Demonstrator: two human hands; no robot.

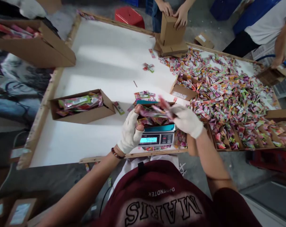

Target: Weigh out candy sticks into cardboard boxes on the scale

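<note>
A digital scale (158, 138) with a lit blue display stands near the table's front edge. On its teal platform (160, 128) sits an open cardboard box filled with small colourful packets (152, 121). My left hand (131, 129), in a white fingertipless glove, grips the left end of this box, thumb and fingers apart around it. Over the box's right part, my gloved right hand (187, 120) is closed on several pink packets (163, 104), smeared by motion. More packets (144, 95) lie just behind the scale.
Left of the scale stands a filled cardboard box (86, 115). A large heap of packets (225, 85) covers the right side, with filled boxes (247, 137) along the front. Across the table, another person's hands (173, 14) hold a folded carton (172, 30). A wooden rim (47, 104) edges the table.
</note>
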